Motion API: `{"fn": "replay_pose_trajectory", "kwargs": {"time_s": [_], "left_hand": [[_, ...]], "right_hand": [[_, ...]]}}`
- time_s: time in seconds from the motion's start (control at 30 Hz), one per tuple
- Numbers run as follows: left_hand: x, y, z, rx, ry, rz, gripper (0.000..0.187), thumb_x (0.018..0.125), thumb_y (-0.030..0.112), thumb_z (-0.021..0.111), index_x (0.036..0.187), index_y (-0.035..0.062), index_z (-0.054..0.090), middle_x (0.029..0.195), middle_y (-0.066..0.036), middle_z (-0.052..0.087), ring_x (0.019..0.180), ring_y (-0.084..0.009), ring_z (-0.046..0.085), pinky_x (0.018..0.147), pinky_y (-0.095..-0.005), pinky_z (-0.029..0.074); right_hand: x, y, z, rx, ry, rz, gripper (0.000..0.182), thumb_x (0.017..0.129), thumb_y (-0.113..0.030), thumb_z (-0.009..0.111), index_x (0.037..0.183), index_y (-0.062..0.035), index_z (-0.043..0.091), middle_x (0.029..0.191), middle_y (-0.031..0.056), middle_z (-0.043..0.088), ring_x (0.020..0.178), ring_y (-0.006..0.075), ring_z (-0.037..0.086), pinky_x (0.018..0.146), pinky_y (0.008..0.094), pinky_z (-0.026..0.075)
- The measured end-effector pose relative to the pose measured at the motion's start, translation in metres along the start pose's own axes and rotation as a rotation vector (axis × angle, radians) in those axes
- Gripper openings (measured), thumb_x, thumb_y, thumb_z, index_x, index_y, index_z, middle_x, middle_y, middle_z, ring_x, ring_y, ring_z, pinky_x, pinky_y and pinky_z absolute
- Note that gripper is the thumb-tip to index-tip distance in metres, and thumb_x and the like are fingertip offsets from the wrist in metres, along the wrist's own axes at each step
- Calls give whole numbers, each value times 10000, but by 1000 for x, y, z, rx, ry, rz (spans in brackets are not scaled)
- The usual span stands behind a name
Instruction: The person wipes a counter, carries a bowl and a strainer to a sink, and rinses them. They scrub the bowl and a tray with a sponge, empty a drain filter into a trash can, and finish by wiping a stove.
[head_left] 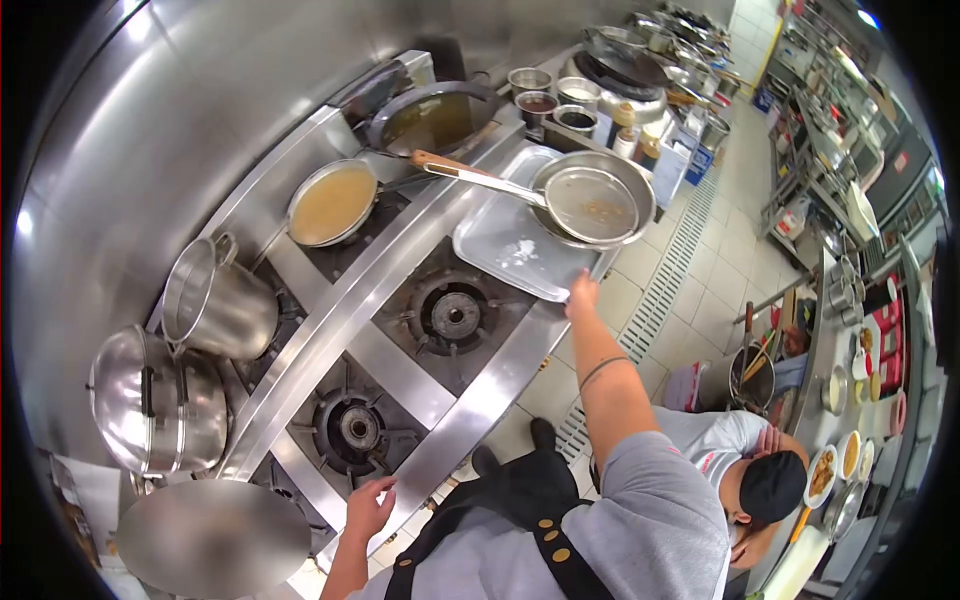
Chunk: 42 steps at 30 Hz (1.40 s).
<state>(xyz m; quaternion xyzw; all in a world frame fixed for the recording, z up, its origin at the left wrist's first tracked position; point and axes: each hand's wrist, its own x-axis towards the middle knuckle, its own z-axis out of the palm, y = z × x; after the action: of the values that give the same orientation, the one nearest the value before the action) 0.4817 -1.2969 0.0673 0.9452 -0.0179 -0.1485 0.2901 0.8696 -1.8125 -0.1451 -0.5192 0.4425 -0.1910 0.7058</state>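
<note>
My right hand (580, 294) is stretched out to the front edge of the stove, its fingers bent at the near corner of a grey metal tray (490, 245). White powder or residue lies on the tray. On its far right part rests a wide steel pan (645, 205), with a round wooden-handled strainer (590, 205) holding brown bits on top. My left hand (369, 508) hangs near the stove's front edge, fingers loosely apart and holding nothing. Closest to it is a bare gas burner (359, 428); another burner (455, 315) lies beside the tray.
At the back stand a pan of tan liquid (333, 203), a wok of oil (430, 122), a steel pot (215, 300) and a lidded pot (160, 405). Sauce containers (577, 118) stand beyond the tray. Another person (735, 460) bends close at my right, beside a counter with plates.
</note>
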Motion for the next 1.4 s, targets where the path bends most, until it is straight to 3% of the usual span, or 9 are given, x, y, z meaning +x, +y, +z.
{"fn": "replay_pose_trajectory", "kwargs": {"time_s": [0.1, 0.3, 0.6, 0.77, 0.93, 1.0, 1.03, 1.27, 1.4], "left_hand": [[-24, -12, -1, -11, 90, -5, 282, 893, 172, 672, 1164, 116, 724, 1054, -115, 740, 931, -282, 720, 784, -374, 563], [-41, 20, 3, -18, 216, -50, 279, 860, 158, 691, 1131, 104, 727, 1039, -140, 740, 936, -339, 710, 815, -404, 563], [58, 180, -31, 205, 380, 434, 298, 850, 157, 717, 1147, 128, 722, 1124, -72, 729, 1079, -273, 671, 960, -425, 485], [129, 261, -38, 462, 441, 663, 560, 809, 182, 735, 1351, 126, 604, 1351, -99, 620, 1288, -275, 551, 1074, -474, 397], [175, 229, -7, 937, 481, 451, 697, 826, 198, 707, 1477, 94, 481, 1299, -160, 632, 1290, -290, 550, 1108, -519, 348], [173, 219, -4, 827, 12, 127, 659, 865, 177, 651, 1493, 98, 465, 1210, -151, 661, 1229, -304, 588, 1076, -537, 361], [170, 202, -1, 743, 31, 97, 598, 897, 145, 596, 1481, 99, 475, 1132, -134, 684, 1143, -311, 634, 1023, -497, 408], [53, 126, -22, 570, -7, -84, 364, 896, 126, 570, 1244, 78, 666, 994, -161, 723, 964, -328, 720, 815, -465, 555], [-59, 84, -30, 516, 191, -260, 299, 877, 110, 577, 1149, 81, 698, 979, -158, 735, 880, -334, 736, 725, -459, 585]], "right_hand": [[-11, -16, -22, -217, -20, 84, 721, 876, -532, 767, 1155, 107, 587, 999, 201, 652, 844, 294, 606, 703, 494, 499], [-48, -11, -61, -445, 66, -129, 752, 811, -332, 885, 1255, 152, 519, 1139, 247, 673, 949, 320, 657, 845, 422, 534], [-93, 5, -163, -201, -276, -95, 504, 869, -193, 834, 1202, 105, 598, 1100, 164, 679, 969, 224, 621, 878, 368, 503], [-124, 11, -208, -300, -351, -154, 461, 885, -182, 815, 1193, 90, 608, 1099, 149, 673, 959, 204, 614, 866, 364, 505], [-169, 13, -234, -283, -544, -120, 431, 895, -171, 800, 1190, 79, 611, 1113, 141, 664, 977, 192, 603, 881, 363, 497], [-179, 17, -245, -115, -669, -63, 391, 914, -153, 772, 1193, 72, 616, 1113, 124, 668, 997, 190, 605, 898, 356, 488], [-169, 29, -252, -425, -576, -3, 361, 917, -101, 746, 1208, 69, 617, 1136, 113, 678, 1014, 193, 617, 912, 342, 484], [-217, 60, -247, -331, -883, -251, 284, 915, -7, 673, 1191, 45, 636, 1139, 102, 680, 989, 180, 620, 886, 318, 483], [-299, 68, -217, -292, -933, -100, 258, 946, 8, 610, 1200, 36, 643, 1116, 90, 679, 957, 152, 608, 826, 282, 489]]}}
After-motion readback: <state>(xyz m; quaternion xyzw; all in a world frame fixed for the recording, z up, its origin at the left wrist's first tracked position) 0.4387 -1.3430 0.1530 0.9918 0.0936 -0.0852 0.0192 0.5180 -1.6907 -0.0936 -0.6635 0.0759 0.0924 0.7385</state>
